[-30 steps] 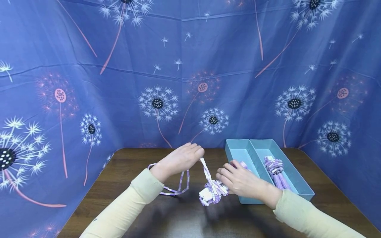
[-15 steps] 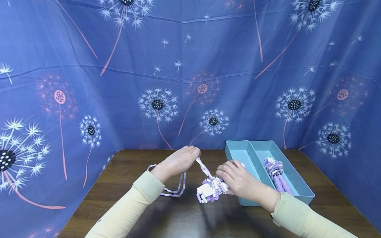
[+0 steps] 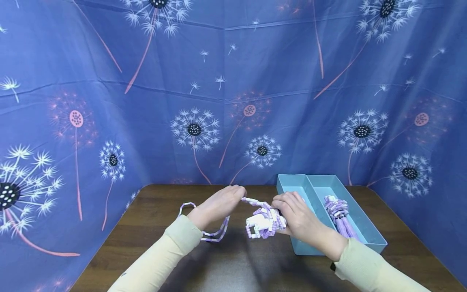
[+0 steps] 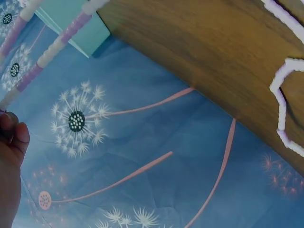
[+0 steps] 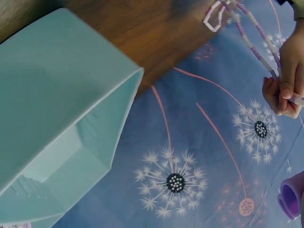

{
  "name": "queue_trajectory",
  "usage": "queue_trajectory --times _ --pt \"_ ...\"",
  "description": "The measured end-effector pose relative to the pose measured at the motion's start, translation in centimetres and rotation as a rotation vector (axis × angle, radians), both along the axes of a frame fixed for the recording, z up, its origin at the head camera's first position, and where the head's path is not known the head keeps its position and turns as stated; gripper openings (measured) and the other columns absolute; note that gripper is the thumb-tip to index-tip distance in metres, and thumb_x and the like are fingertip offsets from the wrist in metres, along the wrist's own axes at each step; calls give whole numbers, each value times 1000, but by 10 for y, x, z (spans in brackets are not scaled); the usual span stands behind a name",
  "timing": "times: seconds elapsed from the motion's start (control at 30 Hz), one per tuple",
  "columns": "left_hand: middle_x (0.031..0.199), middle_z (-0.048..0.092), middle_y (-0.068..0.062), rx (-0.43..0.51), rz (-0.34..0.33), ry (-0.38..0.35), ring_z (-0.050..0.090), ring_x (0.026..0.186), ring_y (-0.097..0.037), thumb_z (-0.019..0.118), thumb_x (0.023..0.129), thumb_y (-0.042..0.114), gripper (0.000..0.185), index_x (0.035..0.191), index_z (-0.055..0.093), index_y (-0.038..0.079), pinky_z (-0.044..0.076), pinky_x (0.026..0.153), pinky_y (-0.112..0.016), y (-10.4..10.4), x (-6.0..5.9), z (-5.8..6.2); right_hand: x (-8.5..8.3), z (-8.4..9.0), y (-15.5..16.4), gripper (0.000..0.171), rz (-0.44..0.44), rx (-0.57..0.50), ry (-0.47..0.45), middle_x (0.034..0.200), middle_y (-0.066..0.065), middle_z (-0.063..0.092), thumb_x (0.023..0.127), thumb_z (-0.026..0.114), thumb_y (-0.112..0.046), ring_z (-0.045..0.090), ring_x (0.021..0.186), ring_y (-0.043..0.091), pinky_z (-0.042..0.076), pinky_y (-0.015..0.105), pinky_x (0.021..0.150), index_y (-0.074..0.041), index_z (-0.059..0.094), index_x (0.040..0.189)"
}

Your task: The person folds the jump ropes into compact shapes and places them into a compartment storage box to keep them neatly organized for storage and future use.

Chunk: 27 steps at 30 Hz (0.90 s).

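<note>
My right hand [image 3: 300, 219] grips a bundled beaded jump rope [image 3: 265, 224], its purple and white beads coiled thickly around a white core. A purple hollow handle end [image 5: 289, 197] shows at the right edge of the right wrist view. Up and to the left, my left hand [image 3: 220, 205] pinches the rope's doubled beaded strand [image 4: 51, 51], which stretches across to the bundle. Beyond the left hand, a slack loop of beads [image 3: 209, 239] hangs low over the table. The left fingertips are partly hidden in the head view.
A teal two-compartment box [image 3: 375, 239] stands right of and behind the right hand. Its right compartment holds another bundled beaded rope [image 3: 337, 209] with lilac ends. The brown wooden table [image 3: 219, 271] meets a blue dandelion-print cloth [image 3: 226, 61] at the back.
The right hand has turned and shifted slightly right with the bundle, whose white end has risen. The strand between the hands now runs flatter. The left hand has moved slightly left and down.
</note>
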State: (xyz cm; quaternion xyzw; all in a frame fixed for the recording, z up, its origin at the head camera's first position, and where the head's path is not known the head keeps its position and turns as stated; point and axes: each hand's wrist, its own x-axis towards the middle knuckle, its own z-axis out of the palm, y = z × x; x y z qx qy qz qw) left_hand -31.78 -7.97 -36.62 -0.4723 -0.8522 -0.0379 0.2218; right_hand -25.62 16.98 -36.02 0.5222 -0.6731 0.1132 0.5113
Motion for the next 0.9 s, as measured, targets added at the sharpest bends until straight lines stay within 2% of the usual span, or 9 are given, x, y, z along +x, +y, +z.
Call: queue_trajectory --times 0.1,0.17,0.3,0.4,0.5,0.63,0.9 --pt "92 53 3 18 -30 0 52 88 -13 44 90 -1 14 98 46 11 43 85 -27 1 1 -2 0 0 0 52 -1 -29 -36 96 14 57 84 57 -45 52 85 25 37 35 72 6 55 96" --pt "94 55 2 22 -24 11 54 91 -14 45 90 0 13 98 47 10 43 87 -28 1 2 -3 0 0 1 53 -12 -53 -46 96 14 57 80 60 -43 52 85 25 37 35 73 7 54 97" --pt "91 56 1 9 -7 47 55 89 -15 51 93 7 6 96 48 10 44 86 -28 0 3 -7 0 4 2 52 -44 -105 -44 95 15 57 87 56 -43 54 84 26 39 36 73 8 55 98" --pt "87 53 3 -2 -3 65 52 84 -13 54 94 13 7 95 47 11 44 82 -27 -2 3 -11 0 6 4 56 -68 -122 -61 95 16 57 91 51 -47 54 84 26 39 36 72 8 55 98" --pt "82 50 4 2 -12 88 49 78 -12 53 96 19 11 91 46 12 42 74 -26 0 4 -14 1 7 5 52 -94 -127 -115 96 16 56 83 63 -40 53 85 27 38 35 71 8 53 99" --pt "76 49 4 12 -23 124 50 72 -13 52 96 24 17 87 45 12 41 66 -26 5 7 -17 3 8 6 53 -131 -136 -202 98 16 55 63 72 -23 54 88 27 36 32 71 8 52 101" --pt "75 51 3 3 5 146 52 71 -14 57 93 21 17 86 45 12 40 63 -26 13 21 -21 7 10 2 53 -204 -182 -284 100 14 55 57 72 -3 54 90 24 39 33 70 4 52 105"
